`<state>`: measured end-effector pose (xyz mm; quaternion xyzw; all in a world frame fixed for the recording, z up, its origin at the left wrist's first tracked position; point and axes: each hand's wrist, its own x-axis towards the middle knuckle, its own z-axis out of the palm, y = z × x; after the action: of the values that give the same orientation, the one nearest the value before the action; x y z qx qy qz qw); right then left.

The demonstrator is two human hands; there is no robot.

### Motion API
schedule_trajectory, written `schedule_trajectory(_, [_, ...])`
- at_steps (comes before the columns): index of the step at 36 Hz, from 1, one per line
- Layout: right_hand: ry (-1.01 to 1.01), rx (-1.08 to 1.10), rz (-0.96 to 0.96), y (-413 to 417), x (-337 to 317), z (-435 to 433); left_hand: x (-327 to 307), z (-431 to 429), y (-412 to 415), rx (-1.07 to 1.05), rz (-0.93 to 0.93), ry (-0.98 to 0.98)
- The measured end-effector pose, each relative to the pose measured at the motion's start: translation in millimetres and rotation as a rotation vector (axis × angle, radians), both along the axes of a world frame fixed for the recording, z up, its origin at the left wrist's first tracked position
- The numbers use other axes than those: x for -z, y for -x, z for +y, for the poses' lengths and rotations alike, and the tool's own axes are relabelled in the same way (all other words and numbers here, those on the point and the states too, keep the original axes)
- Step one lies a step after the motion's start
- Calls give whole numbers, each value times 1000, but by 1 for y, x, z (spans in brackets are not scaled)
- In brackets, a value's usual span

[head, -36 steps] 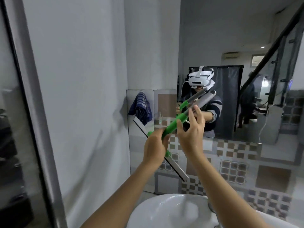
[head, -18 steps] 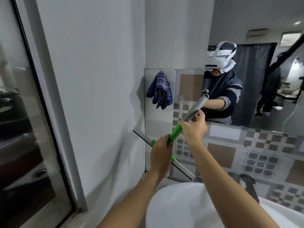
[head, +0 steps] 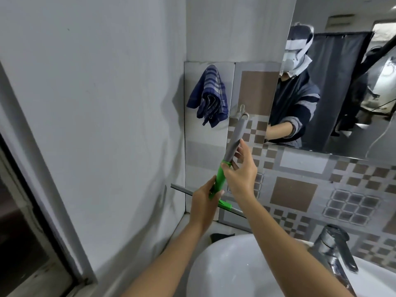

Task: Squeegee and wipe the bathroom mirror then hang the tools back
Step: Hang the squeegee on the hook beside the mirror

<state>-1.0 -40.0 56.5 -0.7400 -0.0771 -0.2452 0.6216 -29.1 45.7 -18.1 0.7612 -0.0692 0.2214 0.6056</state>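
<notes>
The squeegee (head: 234, 136) has a grey handle, a green neck and a long blade low down. It stands nearly upright against the tiled wall. My left hand (head: 204, 202) grips its green neck just above the blade. My right hand (head: 240, 170) holds the handle where grey meets green. The handle's loop end sits right at a small wall hook (head: 242, 108). A blue checked cloth (head: 209, 95) hangs on the tile to the left of it. The mirror (head: 342, 82) fills the upper right and reflects a person.
A white sink (head: 235, 264) lies below my arms, with a chrome faucet (head: 334, 247) at its right. A plain grey wall runs along the left, and a dark window frame (head: 32, 211) stands at the far left.
The squeegee has swung from a slanted pose to nearly upright, and its handle tip has moved left and down to the wall hook. The view has shifted down and left.
</notes>
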Motion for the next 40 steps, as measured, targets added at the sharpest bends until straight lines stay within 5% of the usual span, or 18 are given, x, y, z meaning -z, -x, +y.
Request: schedule_trajectory(40, [182,13,-104,-62,45,-17,40,-22,-64,78,82,243])
